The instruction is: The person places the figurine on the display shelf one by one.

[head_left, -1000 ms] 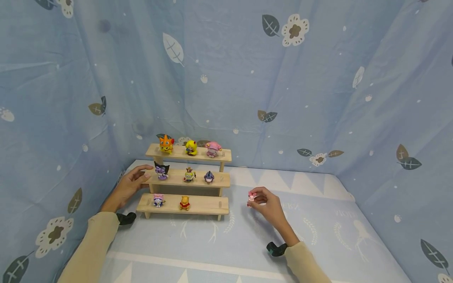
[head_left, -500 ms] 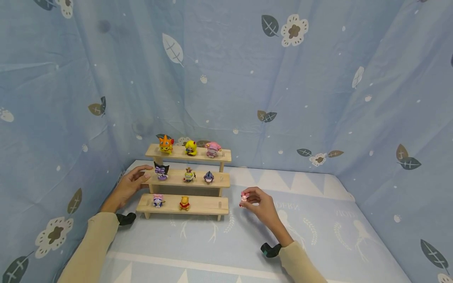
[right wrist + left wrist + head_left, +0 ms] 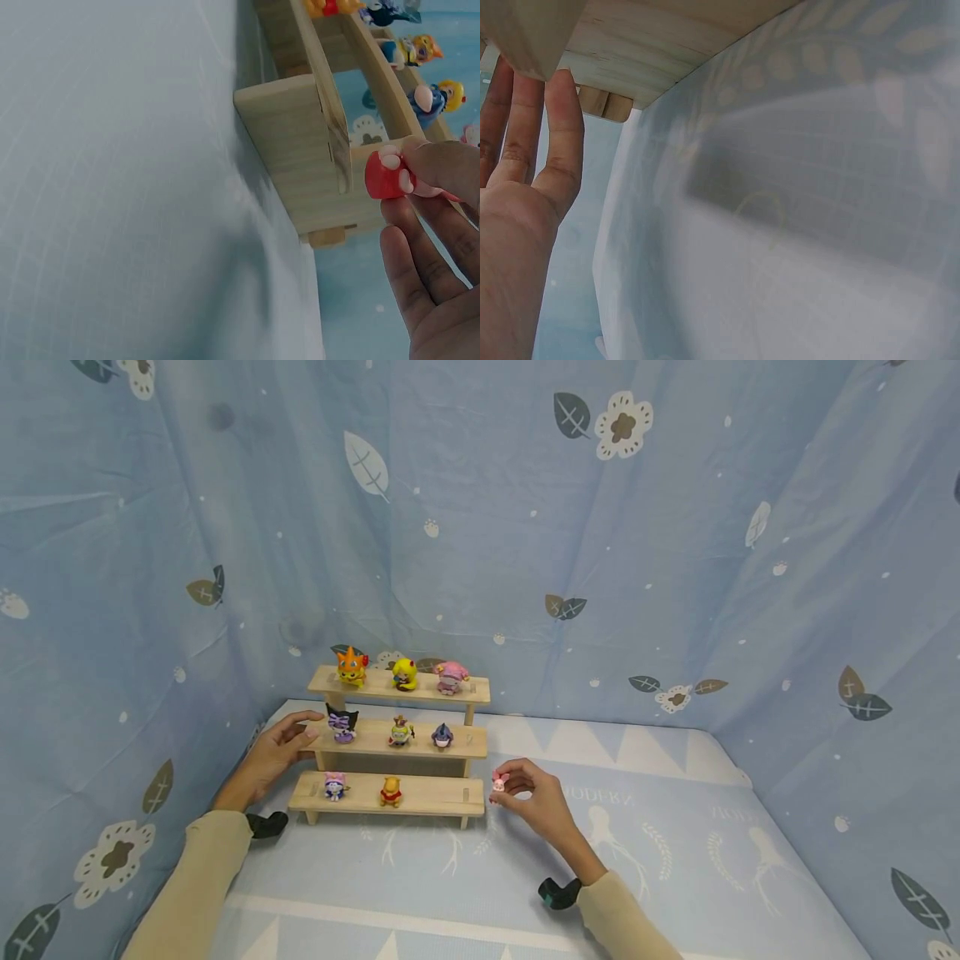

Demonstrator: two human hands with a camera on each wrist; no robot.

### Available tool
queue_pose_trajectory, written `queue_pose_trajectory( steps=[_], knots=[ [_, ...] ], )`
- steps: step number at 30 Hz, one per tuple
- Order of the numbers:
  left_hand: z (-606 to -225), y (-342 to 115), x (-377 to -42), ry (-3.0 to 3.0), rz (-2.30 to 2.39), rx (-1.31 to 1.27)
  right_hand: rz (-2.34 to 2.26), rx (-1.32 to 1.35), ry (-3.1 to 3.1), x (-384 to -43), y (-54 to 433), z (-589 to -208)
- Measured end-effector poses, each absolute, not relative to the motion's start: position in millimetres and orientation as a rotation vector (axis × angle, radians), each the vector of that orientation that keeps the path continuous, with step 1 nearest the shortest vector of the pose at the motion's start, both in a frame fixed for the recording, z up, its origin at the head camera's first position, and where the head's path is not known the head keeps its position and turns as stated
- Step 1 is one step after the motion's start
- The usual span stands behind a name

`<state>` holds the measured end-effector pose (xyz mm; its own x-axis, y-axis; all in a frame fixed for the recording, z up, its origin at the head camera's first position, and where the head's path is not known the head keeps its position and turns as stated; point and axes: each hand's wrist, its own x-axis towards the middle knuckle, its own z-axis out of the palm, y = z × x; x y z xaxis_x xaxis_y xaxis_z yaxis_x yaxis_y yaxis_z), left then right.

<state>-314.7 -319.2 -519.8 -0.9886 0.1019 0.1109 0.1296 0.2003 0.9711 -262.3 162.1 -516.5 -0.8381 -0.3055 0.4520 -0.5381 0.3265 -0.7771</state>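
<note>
A three-tier wooden display shelf (image 3: 437, 792) stands left of centre with small figurines on every tier. My left hand (image 3: 277, 752) holds the left end of its middle tier. In the left wrist view the fingers (image 3: 564, 142) reach up behind a wooden edge, and the thumb is hidden. My right hand (image 3: 538, 800) pinches a small pink figurine (image 3: 498, 786) between thumb and fingers, just off the right end of the bottom tier. The right wrist view shows its red lower part (image 3: 384, 178) close by the shelf's end.
A yellow bear figurine (image 3: 391, 792) and a pink-and-purple one (image 3: 335, 787) stand on the bottom tier. A blue-grey figurine (image 3: 442, 736) is at the middle tier's right. Patterned cloth (image 3: 637, 527) hangs behind and at both sides.
My right hand has moved left with the pink figurine, from over the cloth at the right to beside the bottom tier. The left hand and shelf stay put.
</note>
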Motion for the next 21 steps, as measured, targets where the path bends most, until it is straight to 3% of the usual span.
queue_pose_trajectory(
  steps=[21],
  knots=[
    [-514.7, -316.4, -311.1, -2.400, -1.974, -0.260, 1.576, 0.822, -2.277, -262.5, 120.4, -520.0]
  ],
)
